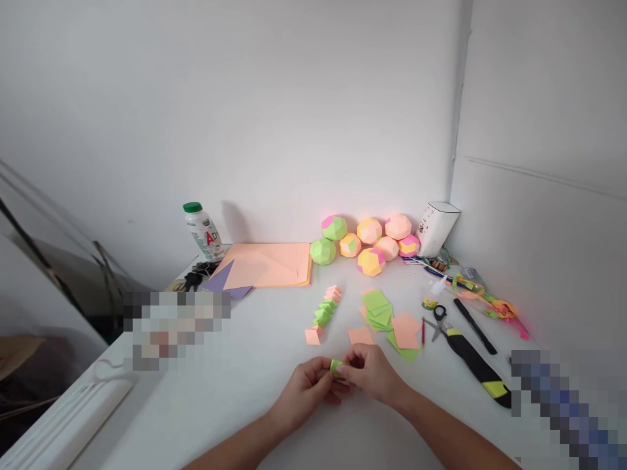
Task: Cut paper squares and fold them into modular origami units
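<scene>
Between my fingertips is a small folded piece of green paper [336,367]. My left hand [308,390] pinches its left side, and my right hand [373,373] grips the right side with thumb and forefinger. Just beyond them lies a row of folded paper pieces [322,317], green in the middle and peach at both ends. To the right of the row are loose green paper squares [378,307] and peach paper squares [406,329], partly overlapping. Another peach square [361,336] is partly covered by my right hand.
Several paper balls [371,262] are grouped against the wall. Stacked peach sheets [269,264] and a green-capped bottle [204,232] stand back left. Scissors [438,320], a black-and-yellow cutter [475,365], a glue bottle [435,290] and a white box [435,228] are at right.
</scene>
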{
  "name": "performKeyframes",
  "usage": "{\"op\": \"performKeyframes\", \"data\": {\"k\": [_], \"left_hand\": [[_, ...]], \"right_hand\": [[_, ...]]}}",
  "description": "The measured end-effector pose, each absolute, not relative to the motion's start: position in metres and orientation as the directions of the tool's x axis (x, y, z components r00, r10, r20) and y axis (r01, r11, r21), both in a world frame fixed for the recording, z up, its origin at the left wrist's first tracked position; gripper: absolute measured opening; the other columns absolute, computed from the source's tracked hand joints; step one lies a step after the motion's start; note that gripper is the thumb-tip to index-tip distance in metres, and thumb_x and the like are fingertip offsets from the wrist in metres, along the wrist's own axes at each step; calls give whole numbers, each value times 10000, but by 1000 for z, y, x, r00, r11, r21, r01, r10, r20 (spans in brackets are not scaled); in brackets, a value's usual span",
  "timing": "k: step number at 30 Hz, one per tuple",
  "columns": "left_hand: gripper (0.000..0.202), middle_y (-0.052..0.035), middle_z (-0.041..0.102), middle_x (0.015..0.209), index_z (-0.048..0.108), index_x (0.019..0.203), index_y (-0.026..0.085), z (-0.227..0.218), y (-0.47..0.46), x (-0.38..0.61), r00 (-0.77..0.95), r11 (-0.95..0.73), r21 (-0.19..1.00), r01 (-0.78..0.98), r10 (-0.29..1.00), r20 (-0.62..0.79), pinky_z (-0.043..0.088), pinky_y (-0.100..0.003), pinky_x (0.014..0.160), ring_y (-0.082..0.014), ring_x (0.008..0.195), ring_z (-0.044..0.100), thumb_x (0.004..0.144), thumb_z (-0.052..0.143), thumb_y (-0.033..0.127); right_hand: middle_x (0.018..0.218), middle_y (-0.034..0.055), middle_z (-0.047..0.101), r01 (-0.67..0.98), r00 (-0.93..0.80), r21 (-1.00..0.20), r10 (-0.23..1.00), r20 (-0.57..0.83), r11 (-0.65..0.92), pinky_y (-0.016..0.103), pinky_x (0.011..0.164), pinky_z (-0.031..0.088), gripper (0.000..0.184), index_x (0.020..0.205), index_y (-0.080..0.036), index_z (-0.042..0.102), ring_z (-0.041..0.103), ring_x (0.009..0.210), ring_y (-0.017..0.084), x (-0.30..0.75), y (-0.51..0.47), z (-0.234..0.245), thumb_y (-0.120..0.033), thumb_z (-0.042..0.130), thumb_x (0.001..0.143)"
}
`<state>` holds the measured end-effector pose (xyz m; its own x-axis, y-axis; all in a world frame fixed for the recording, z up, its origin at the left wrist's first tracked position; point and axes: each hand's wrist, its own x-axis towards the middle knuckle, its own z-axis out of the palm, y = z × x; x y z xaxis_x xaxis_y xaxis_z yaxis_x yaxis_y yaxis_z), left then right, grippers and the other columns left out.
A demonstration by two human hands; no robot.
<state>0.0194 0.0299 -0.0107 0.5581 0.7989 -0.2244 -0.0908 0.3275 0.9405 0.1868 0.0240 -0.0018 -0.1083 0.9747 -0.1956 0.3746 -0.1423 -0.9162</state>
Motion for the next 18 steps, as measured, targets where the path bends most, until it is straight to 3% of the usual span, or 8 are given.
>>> {"op": "performKeyframes", "data": {"k": [8, 11, 14, 18], "left_hand": [[332, -91, 725, 845, 595, 857, 153, -10, 30, 18, 603, 324, 938, -121, 775, -190, 519, -297, 661, -227, 833, 676, 779, 593, 476], [347, -99, 727, 848, 586, 832, 154, -10, 29, 18, 605, 328, 935, -134, 774, -185, 514, -293, 662, -233, 843, 676, 745, 627, 487], [367, -97, 725, 818, 584, 805, 144, -12, 28, 19, 578, 333, 938, -95, 786, -220, 515, -286, 633, -209, 755, 680, 712, 657, 492], [396, -75, 702, 689, 585, 749, 127, -12, 29, 19, 563, 343, 939, -21, 780, -273, 494, -256, 492, -175, 573, 657, 702, 650, 515]], "right_hand": [[586, -56, 521, 188, -196, -960, 950, -244, -208, 191, 424, 392, 314, 787, -165, 521, 487, 469, 77, 191, 27, -7, -389, 711, 675], [604, -34, 557, 163, -245, -958, 931, -270, -235, 199, 440, 402, 326, 762, -153, 544, 502, 483, 82, 192, 28, -8, -418, 712, 672], [597, -21, 571, 182, -229, -960, 941, -251, -212, 195, 441, 387, 302, 688, -147, 547, 495, 494, 83, 191, 27, -6, -402, 710, 672], [574, -36, 523, 214, -227, -964, 952, -204, -156, 186, 411, 361, 267, 674, -141, 558, 451, 461, 67, 191, 26, -1, -376, 682, 699]]}}
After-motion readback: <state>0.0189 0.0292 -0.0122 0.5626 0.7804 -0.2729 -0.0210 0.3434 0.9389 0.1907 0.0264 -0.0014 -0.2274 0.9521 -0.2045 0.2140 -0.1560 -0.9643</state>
